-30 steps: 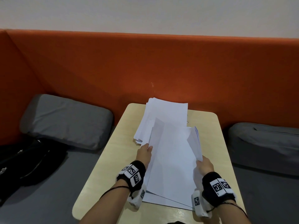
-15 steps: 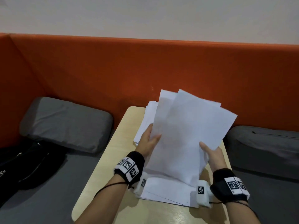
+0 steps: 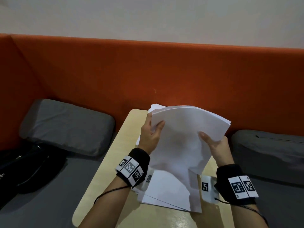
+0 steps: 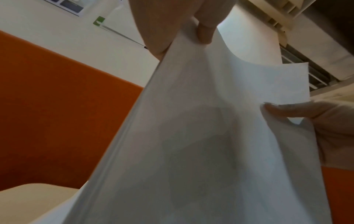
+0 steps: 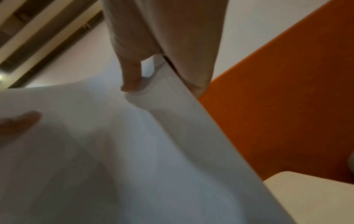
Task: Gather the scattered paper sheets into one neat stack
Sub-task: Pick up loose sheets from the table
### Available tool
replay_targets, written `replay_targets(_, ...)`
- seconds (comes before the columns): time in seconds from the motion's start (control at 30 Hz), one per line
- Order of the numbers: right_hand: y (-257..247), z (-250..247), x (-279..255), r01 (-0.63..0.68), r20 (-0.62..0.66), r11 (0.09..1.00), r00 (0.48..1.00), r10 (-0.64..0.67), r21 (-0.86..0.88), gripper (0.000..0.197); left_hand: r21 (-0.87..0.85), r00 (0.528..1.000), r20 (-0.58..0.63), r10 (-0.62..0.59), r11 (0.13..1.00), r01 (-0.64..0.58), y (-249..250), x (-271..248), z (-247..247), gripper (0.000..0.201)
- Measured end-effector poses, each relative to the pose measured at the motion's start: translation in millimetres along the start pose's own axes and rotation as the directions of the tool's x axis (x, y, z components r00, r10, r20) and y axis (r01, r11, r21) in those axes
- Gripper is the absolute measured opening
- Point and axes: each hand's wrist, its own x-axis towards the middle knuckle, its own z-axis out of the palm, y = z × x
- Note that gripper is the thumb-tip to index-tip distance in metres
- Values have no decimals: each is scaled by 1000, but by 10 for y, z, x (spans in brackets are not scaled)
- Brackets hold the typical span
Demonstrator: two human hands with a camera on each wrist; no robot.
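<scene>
A pale wooden table [image 3: 115, 153] stands against an orange padded backrest [image 3: 148, 71], with a grey cushion [image 3: 65, 125] to its left, another grey cushion [image 3: 266, 153] to its right, and a black bag [image 3: 24, 170] lying on the grey seat at far left. On the near part of the table lies a loose layer of white sheets [image 3: 167, 193], their edges fanned and uneven; a further pile of sheets [image 3: 153, 106] peeks out at the far end, mostly hidden behind what is held up. Above the table, a raised sheaf of paper [image 3: 184, 139] is lifted off the surface, standing nearly upright with its long axis running from the near bottom edge up and away toward the backrest, the top edge bowing over. The left hand [image 3: 150, 134] pinches the sheaf's left edge, thumb on the front and fingers behind. The right hand [image 3: 215, 145] pinches the right edge the same way, thumb pressed on the front face.
</scene>
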Motion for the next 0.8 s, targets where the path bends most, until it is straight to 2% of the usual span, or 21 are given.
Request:
replay_targets(0.07,-33,12,13,3,-34,1000,999,-4,-21,10,10,999,-29,42,999,-42,20,-8,18,32)
replay_targets(0.2,-151,-6,49,47,-62,999,997,-46,14,14,-44,996,-62,65,997,-68,103,65,17,22)
replay_targets(0.27,-96,-1,59,25,-56,999,998,-23,25,15,-45,997,-42,62,997,-64,47,61,20,21)
replay_targets(0.33,131,45,67,-75,-22,994,997,74,-75,13,-39,1000,-11,-19,999,18,-114,1,22,23)
replay_targets(0.4,447,86,44,-233,9,948,970,241,-218,16,57,991,45,-124,991,122,-357,-86,21,24)
replay_targets(0.47,717,83,27,-345,-45,904,937,345,-252,30,239,957,151,-248,948,209,-582,-170,-25,30)
replay_targets(0.57,863,-18,45,-400,-223,890,908,354,-217,34,402,881,233,-413,865,299,-880,-256,-156,28)
replay_targets(0.67,960,-195,93,-443,-367,859,867,338,-255,34,506,837,134,-531,762,403,-1069,-305,-247,34)
replay_targets(0.73,1023,-259,107,-478,-374,833,853,365,-279,36,552,795,70,-602,687,472,-1158,-321,-278,39)
replay_targets(0.8,1089,-273,101,-523,-320,792,844,430,-315,34,607,744,67,-665,619,498,-1264,-350,-274,43)
